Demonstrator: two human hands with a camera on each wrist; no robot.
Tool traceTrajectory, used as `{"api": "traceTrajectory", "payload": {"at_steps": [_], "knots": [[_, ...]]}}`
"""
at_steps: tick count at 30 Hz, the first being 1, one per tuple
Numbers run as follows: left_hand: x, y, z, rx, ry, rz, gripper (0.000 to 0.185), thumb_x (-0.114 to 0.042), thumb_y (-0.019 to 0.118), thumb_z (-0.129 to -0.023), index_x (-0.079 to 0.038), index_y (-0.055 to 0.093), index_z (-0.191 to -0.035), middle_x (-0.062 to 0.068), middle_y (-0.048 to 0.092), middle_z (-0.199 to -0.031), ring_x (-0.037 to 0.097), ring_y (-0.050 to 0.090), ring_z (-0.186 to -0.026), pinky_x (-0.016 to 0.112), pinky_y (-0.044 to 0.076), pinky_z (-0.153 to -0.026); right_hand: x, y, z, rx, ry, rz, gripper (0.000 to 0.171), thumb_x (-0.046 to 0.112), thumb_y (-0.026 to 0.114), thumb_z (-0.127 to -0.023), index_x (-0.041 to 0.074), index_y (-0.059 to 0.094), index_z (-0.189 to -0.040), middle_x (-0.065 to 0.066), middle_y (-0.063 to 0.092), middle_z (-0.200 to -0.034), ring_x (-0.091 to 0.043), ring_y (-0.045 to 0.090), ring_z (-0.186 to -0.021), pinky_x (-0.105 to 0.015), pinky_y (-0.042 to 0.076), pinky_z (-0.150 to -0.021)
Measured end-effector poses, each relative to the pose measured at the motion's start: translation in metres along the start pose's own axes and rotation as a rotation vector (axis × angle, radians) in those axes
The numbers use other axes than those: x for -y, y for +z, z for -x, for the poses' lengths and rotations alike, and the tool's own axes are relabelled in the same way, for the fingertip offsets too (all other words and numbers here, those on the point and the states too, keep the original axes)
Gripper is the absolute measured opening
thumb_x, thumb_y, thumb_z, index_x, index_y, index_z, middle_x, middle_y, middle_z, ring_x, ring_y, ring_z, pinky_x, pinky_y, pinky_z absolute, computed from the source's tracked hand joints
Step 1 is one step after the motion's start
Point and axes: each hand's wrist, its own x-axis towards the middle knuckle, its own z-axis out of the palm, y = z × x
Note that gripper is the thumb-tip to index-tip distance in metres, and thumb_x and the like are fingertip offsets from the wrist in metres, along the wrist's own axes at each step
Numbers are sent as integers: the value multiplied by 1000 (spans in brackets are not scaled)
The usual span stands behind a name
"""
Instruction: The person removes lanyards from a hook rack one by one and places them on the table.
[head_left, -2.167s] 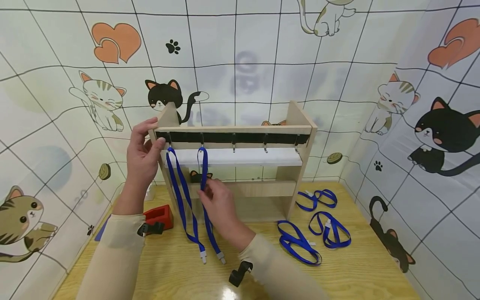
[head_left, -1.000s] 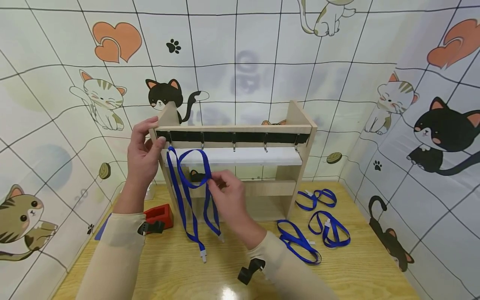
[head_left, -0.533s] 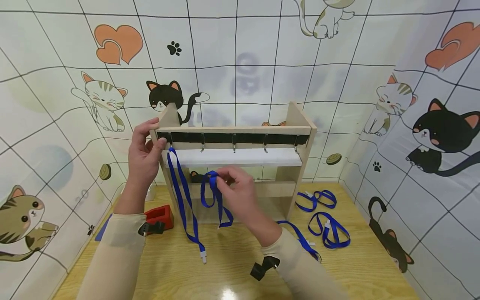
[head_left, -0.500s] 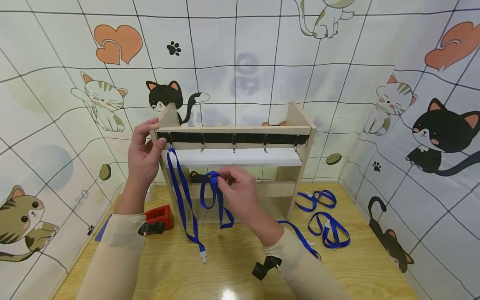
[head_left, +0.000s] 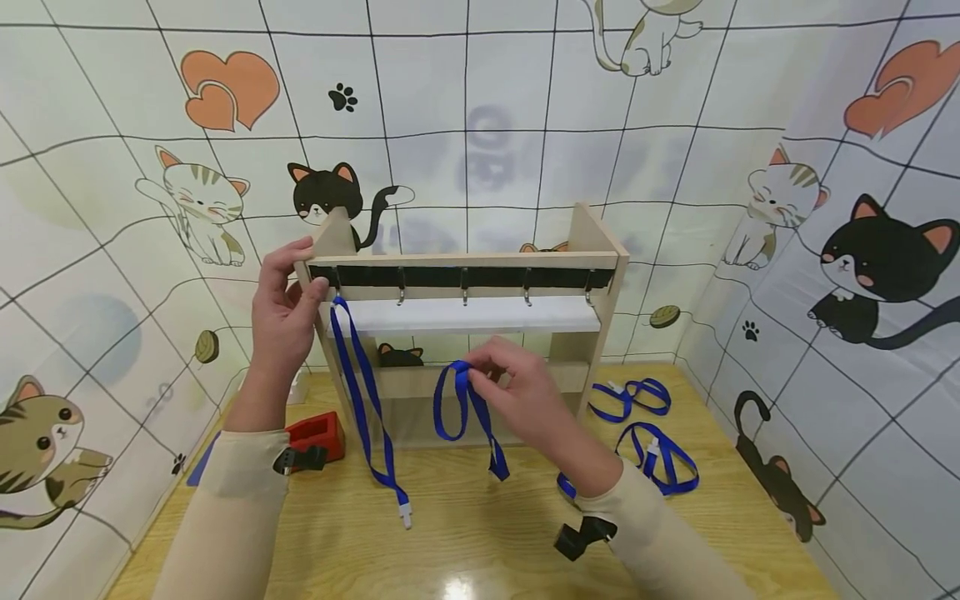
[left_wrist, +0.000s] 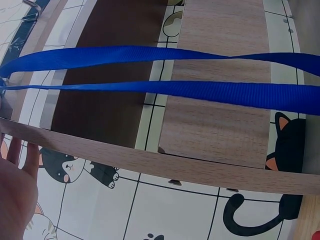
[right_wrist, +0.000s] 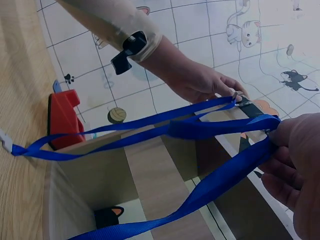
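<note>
My left hand (head_left: 281, 312) grips the upper left corner of a small wooden shelf rack (head_left: 465, 260), thumb on the front and fingers round the side panel. From the leftmost metal hook under that thumb hangs a blue lanyard (head_left: 375, 417), its white clip (head_left: 406, 515) low over the table. My right hand (head_left: 517, 387) pinches a second blue lanyard (right_wrist: 220, 185) between thumb and fingertips, in front of the rack's lower half. This one droops in a loop and a longer tail, off the hooks. In the right wrist view both lanyards cross the rack.
Hooks such as the middle hook (head_left: 464, 292) line the black strip with nothing on them. Blue lanyards lie on the table at right, one looped (head_left: 632, 398), one nearer (head_left: 660, 458), another partly behind the right forearm. A red holder (head_left: 318, 435) stands left of the rack.
My right hand has lifted the second lanyard off its hook and carried it down and to the right. The left hand has stayed on the rack's corner.
</note>
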Motion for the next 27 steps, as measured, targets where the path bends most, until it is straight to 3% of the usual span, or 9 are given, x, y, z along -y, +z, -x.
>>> {"api": "traceTrajectory", "payload": {"at_steps": [12,19,27], "knots": [[1,1,0,-3,5,24,42,2,68,-107,2,55,-147,9,53,-163,36,50,-148,30,50,-113,-8,-32,22,-42,12,129,17,-4,77,-101,12,79,-106,6,70,-95,-11,65,-82,-27,57,-63],[-1,0,1,0,5,-3,41,-1,67,-108,0,56,-148,8,53,-163,33,50,-148,30,51,-114,-9,-42,30,-58,18,113,18,-6,76,-101,11,79,-106,4,73,-99,-13,66,-84,-28,60,-69],[-2,1,0,-1,2,30,41,-1,68,-108,1,56,-147,8,53,-163,33,52,-146,30,51,-113,-16,-41,43,-42,115,64,20,-3,76,-103,16,79,-107,7,71,-97,-15,66,-84,-28,60,-69]]}}
